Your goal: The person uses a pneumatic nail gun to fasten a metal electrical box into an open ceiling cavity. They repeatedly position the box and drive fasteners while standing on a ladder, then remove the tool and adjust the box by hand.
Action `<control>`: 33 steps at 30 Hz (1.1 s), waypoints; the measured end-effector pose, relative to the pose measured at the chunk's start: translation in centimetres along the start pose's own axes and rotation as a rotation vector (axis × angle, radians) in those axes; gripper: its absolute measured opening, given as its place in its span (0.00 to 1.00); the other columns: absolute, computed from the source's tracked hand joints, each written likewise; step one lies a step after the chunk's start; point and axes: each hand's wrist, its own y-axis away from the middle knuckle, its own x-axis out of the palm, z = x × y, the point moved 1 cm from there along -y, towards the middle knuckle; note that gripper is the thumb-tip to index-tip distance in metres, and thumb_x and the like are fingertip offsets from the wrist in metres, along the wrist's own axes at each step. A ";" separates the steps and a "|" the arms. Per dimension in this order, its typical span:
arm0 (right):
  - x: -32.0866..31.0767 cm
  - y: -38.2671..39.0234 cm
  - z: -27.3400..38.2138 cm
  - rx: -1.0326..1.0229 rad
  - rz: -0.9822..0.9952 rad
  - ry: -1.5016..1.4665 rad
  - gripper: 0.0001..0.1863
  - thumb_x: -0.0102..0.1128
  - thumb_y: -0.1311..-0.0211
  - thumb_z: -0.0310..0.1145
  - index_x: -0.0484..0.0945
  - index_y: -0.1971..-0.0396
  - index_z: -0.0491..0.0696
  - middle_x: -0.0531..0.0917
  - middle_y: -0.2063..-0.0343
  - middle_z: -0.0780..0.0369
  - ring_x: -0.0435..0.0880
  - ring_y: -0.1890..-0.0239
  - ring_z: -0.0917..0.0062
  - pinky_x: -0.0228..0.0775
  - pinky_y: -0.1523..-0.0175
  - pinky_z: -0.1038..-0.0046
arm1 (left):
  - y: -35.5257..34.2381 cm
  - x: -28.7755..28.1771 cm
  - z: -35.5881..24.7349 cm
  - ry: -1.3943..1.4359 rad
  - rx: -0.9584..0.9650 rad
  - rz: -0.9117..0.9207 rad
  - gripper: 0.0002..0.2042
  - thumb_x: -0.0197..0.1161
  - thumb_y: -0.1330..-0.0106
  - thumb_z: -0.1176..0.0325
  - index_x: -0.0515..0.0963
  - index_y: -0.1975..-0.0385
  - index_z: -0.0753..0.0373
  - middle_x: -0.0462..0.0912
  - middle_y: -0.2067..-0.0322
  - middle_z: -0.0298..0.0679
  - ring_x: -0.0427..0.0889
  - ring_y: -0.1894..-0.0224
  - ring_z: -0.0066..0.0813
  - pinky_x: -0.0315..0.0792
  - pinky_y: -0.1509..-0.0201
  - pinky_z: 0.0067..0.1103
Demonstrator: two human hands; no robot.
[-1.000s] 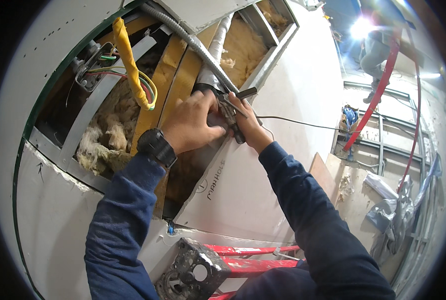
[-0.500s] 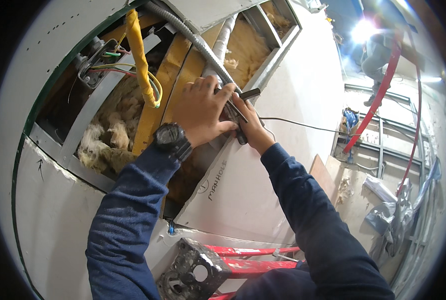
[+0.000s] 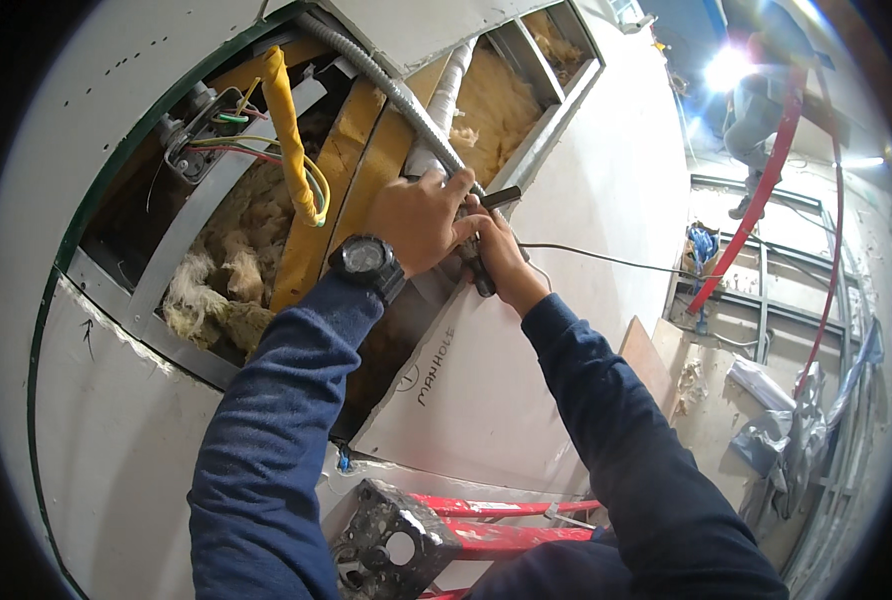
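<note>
My left hand point(image 3: 418, 222), below a black wristwatch point(image 3: 364, 257), is closed around the work at the joint beside the grey corrugated conduit point(image 3: 406, 100). My right hand point(image 3: 503, 262) grips a dark metal tool point(image 3: 483, 280) just below and right of it, fingers partly hidden, with a short dark bar point(image 3: 501, 196) sticking out rightward. A silver-wrapped pipe point(image 3: 447, 92) runs up from behind my fingers. A thin dark cable point(image 3: 616, 257) stretches right from there. Yellow-wrapped wires point(image 3: 291, 130) hang left of my hands, near a metal junction box point(image 3: 206, 142) with coloured wires.
The cut opening shows fibre insulation point(image 3: 241, 285), yellow boards point(image 3: 356, 140) and metal framing. A white board point(image 3: 566, 170) borders it on the right. A red stepladder point(image 3: 516, 535) stands beneath me. Another person's leg point(image 3: 746, 130) appears upper right, beside red straps and bright lights.
My left hand and wrist have shifted right and a little upward, the thumb now reaching over toward my right fingers. My right hand has moved only slightly.
</note>
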 end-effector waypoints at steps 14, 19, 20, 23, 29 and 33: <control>0.6 0.6 1.0 0.084 -0.052 -0.063 0.27 0.52 0.23 0.58 0.74 0.42 0.49 0.81 0.61 0.60 0.81 0.67 0.76 0.74 0.67 0.73 | 4.9 0.3 3.4 -0.092 0.078 -0.089 0.31 0.69 0.37 0.69 0.67 0.33 0.55 0.81 0.52 0.41 0.76 0.41 0.42 0.63 0.32 0.43; 0.8 0.8 1.3 0.050 -0.002 -0.098 0.26 0.54 0.22 0.54 0.73 0.40 0.48 0.82 0.55 0.59 0.82 0.55 0.74 0.77 0.54 0.70 | 4.7 0.6 3.9 0.020 0.071 -0.156 0.27 0.74 0.41 0.64 0.75 0.40 0.55 0.81 0.53 0.38 0.76 0.43 0.39 0.61 0.31 0.42; 0.8 0.7 1.3 0.053 -0.023 -0.102 0.25 0.54 0.22 0.54 0.74 0.42 0.48 0.82 0.55 0.59 0.82 0.53 0.74 0.77 0.52 0.69 | 4.4 0.5 3.8 0.026 0.081 -0.153 0.25 0.75 0.42 0.64 0.77 0.43 0.55 0.81 0.54 0.38 0.76 0.43 0.39 0.61 0.32 0.42; 0.8 0.5 1.1 0.000 0.028 0.235 0.26 0.54 0.23 0.55 0.76 0.44 0.47 0.83 0.56 0.60 0.83 0.53 0.76 0.77 0.53 0.71 | 4.7 0.2 3.1 0.120 0.062 -0.006 0.20 0.77 0.44 0.62 0.81 0.52 0.55 0.81 0.56 0.37 0.78 0.46 0.39 0.63 0.33 0.41; -0.3 -0.2 -0.2 0.011 0.035 -0.116 0.26 0.57 0.24 0.55 0.74 0.42 0.48 0.84 0.57 0.62 0.85 0.58 0.77 0.79 0.57 0.74 | 4.0 -0.2 1.9 0.232 0.010 -0.188 0.35 0.77 0.44 0.50 0.73 0.36 0.52 0.75 0.47 0.42 0.78 0.46 0.47 0.71 0.43 0.40; -0.5 -0.8 -1.3 -0.278 0.086 0.199 0.23 0.59 0.25 0.46 0.72 0.39 0.48 0.83 0.56 0.62 0.85 0.59 0.77 0.80 0.59 0.73 | 3.0 1.1 0.0 0.123 0.067 -0.153 0.30 0.73 0.41 0.47 0.78 0.40 0.52 0.75 0.48 0.42 0.76 0.42 0.45 0.70 0.38 0.39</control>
